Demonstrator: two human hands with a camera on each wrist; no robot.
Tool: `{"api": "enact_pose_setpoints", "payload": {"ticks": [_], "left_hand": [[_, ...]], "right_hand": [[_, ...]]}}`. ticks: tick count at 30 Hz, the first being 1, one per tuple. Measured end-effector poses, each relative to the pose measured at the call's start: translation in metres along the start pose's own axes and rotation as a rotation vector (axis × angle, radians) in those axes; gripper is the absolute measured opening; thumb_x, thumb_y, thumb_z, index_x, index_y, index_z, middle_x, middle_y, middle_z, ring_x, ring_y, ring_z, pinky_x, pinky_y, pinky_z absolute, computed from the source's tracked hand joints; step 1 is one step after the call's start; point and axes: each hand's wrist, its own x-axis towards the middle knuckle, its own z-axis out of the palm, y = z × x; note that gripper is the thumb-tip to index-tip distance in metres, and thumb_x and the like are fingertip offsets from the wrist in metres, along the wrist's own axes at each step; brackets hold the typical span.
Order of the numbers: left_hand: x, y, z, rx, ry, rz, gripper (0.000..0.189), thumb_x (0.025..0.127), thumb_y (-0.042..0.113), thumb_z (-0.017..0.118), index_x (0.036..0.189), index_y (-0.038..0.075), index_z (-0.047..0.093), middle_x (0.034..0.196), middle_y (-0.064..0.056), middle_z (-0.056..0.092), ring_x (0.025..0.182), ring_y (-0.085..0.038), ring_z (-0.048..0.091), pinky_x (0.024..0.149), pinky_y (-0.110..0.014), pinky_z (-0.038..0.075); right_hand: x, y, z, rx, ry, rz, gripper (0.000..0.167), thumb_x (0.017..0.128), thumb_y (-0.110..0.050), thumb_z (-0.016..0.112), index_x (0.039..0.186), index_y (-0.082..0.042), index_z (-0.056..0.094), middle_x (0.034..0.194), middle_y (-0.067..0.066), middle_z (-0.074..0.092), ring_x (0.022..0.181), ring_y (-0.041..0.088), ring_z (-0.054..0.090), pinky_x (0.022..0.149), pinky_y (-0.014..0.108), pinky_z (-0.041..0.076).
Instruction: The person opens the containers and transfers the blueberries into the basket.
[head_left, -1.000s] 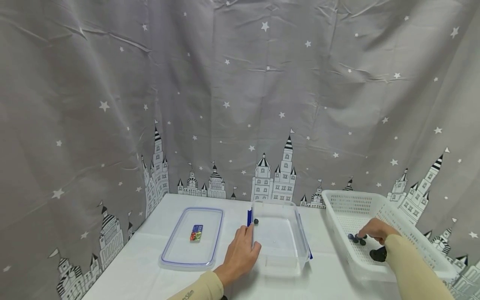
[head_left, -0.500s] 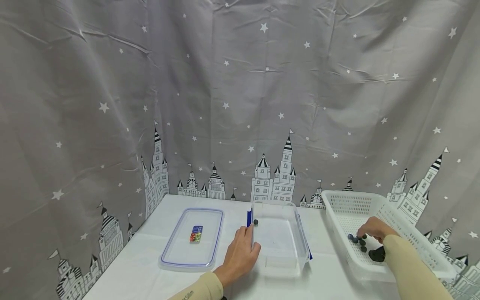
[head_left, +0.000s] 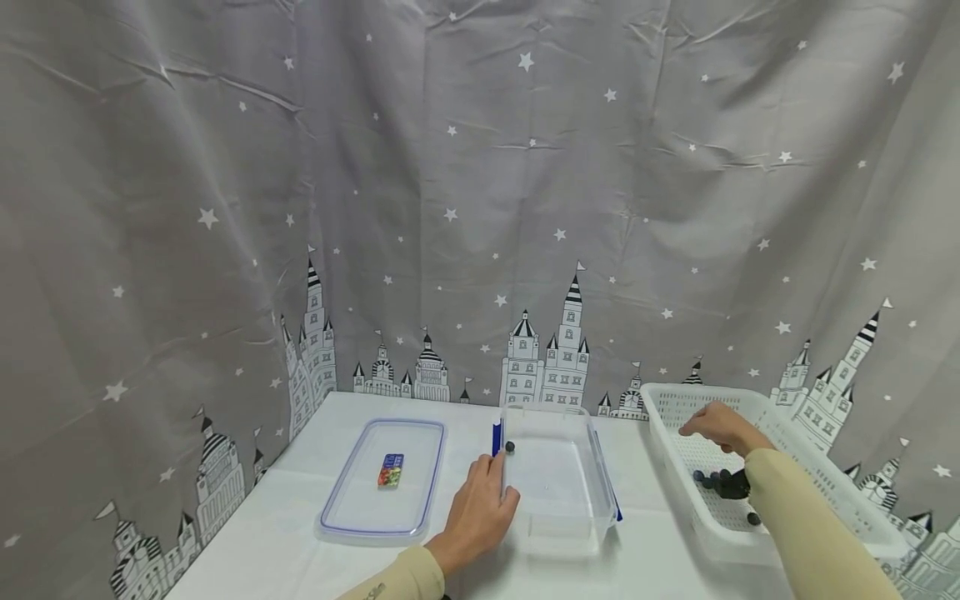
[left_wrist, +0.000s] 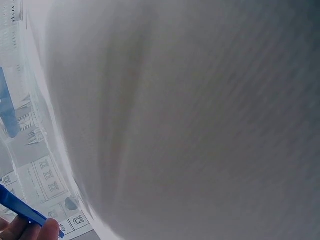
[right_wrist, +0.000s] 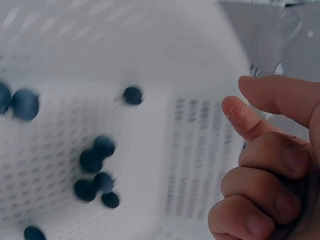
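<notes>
The clear plastic food container (head_left: 551, 525) has blue side latches, and one dark blueberry (head_left: 510, 447) lies inside near its left wall. My left hand (head_left: 480, 508) holds the container's left side, its fingertips at a blue latch (left_wrist: 22, 207) in the left wrist view. Above the white perforated basket (head_left: 705, 521), my right hand (head_left: 723, 427) is raised over the far part. Its thumb and index fingertip come near each other with no berry showing between them, while the other fingers curl inward. Several blueberries (right_wrist: 92, 160) lie scattered on the basket floor below.
A clear lid with a blue seal (head_left: 382, 479) and a colourful label lies flat on the white table (head_left: 292, 517), left of the container. Behind the table hangs a grey curtain (head_left: 450, 167) printed with castles and stars.
My right hand has risen from the berries and shifted left and away over the basket. More of the berries behind it now show. The left hand stays at the container.
</notes>
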Motion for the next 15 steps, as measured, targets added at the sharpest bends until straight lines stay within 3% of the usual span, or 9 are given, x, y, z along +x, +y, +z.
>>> {"api": "enact_pose_setpoints", "payload": {"ticks": [6,11,15], "left_hand": [[0.000,-0.002,0.001,-0.007,-0.002,-0.006,0.060,0.095,0.028,0.048,0.147,-0.002,0.048,0.118,-0.010,0.055,0.100,-0.017,0.050,0.088,-0.041,0.052],[0.000,-0.002,0.001,-0.007,0.006,0.001,0.060,0.095,0.028,0.048,0.147,-0.002,0.048,0.118,-0.009,0.055,0.100,-0.017,0.050,0.087,-0.040,0.052],[0.000,-0.002,0.000,-0.012,0.002,-0.001,0.060,0.095,0.028,0.048,0.147,-0.002,0.048,0.117,-0.009,0.055,0.099,-0.016,0.050,0.087,-0.039,0.052]], "right_hand": [[0.008,-0.026,0.006,0.032,-0.011,-0.063,0.037,0.090,-0.020,0.068,0.114,0.008,0.071,0.053,-0.008,0.029,0.046,0.007,0.020,0.047,0.024,0.028],[0.010,-0.049,0.014,0.056,-0.017,-0.108,0.038,0.092,-0.020,0.068,0.117,0.008,0.070,0.070,-0.007,0.052,0.046,0.006,0.022,0.046,0.024,0.030],[0.013,-0.066,0.025,0.074,-0.036,-0.113,0.040,0.093,-0.021,0.067,0.121,0.008,0.068,0.078,-0.002,0.056,0.047,0.007,0.023,0.048,0.024,0.030]]}}
